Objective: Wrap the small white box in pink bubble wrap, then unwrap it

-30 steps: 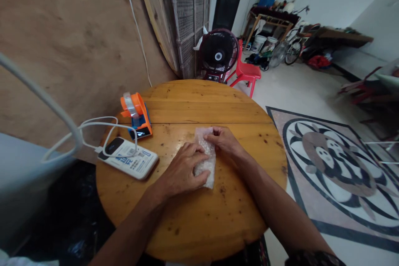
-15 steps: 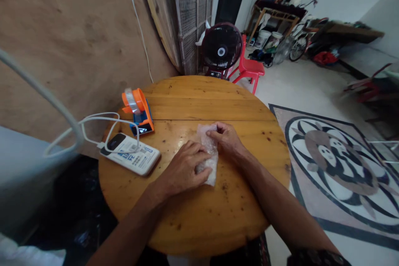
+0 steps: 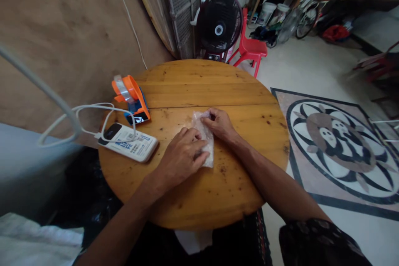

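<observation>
A narrow piece of clear bubble wrap [image 3: 208, 144] lies on the round wooden table [image 3: 237, 174], folded over on itself. What it may contain cannot be made out. My right hand [image 3: 220, 124] pinches its far end between thumb and fingers. Along the left side, my left hand [image 3: 183, 151] holds it with curled fingers across the top and the thumb close to the near end. Both hands rest low over the tabletop and partly cover the wrap.
To the left lies a white power bank [image 3: 134, 143] with a looped white cable [image 3: 93, 106]. Behind it stands an orange and blue tape dispenser [image 3: 132, 95]. A fan [image 3: 219, 25] and a red chair [image 3: 253, 48] are past the table's far edge.
The view has tipped downward, so the table and everything on it appear higher. Both hands keep their hold on the bubble wrap, with only slight finger movement.
</observation>
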Demonstrator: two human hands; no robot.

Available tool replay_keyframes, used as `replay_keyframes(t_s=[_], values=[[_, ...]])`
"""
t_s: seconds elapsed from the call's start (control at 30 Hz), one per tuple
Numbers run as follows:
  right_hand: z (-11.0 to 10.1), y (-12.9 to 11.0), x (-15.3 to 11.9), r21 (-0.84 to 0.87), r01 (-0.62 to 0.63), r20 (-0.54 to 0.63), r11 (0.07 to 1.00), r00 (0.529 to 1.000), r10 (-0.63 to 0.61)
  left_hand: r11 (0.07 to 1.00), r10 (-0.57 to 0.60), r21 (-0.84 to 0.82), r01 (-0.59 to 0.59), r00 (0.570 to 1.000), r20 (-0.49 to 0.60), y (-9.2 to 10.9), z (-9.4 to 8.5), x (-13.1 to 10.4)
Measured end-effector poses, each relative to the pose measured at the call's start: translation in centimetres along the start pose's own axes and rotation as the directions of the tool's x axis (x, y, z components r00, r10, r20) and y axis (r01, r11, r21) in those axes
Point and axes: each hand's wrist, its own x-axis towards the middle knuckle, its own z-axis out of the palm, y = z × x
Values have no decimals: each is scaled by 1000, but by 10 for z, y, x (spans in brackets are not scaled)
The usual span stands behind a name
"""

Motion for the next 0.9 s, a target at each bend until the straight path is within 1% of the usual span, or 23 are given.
replay_keyframes(t_s=[0.1,0.17,0.23,0.33,0.4,0.5,0.6,0.63,0.73,0.8,0.9], values=[[1,1,0,-19,-12,0,1000,1000,12,996,-45,82,42,999,30,10,-1,-3],[1,2,1,23,-16,8,1000,1000,16,992,-78,107,74,996,32,16,0,-6],[1,0,2,131,-33,30,991,999,29,988,-114,105,111,993,22,19,3,-9],[-2,-7,3,337,-137,123,932,987,101,986,-146,80,144,989,10,21,7,-12],[-6,-16,2,411,-188,177,892,976,124,986,-155,67,155,988,-7,20,9,-13],[-13,-34,-3,435,-148,194,888,979,68,983,-175,44,177,983,-50,19,13,-15],[-18,-52,-17,394,-88,214,915,977,1,979,-202,-22,201,975,-97,17,18,-17],[-19,-56,-24,378,-70,208,923,978,-11,977,-211,-51,207,971,-115,17,19,-17],[-19,-66,-44,357,-27,133,934,991,-22,968,-234,-141,210,956,-180,18,22,-20],[-19,-68,-57,372,-16,84,928,996,-17,957,-258,-192,218,941,-217,20,24,-22],[-18,-68,-70,406,-2,55,914,998,-23,935,-316,-248,252,911,-266,22,28,-24]])
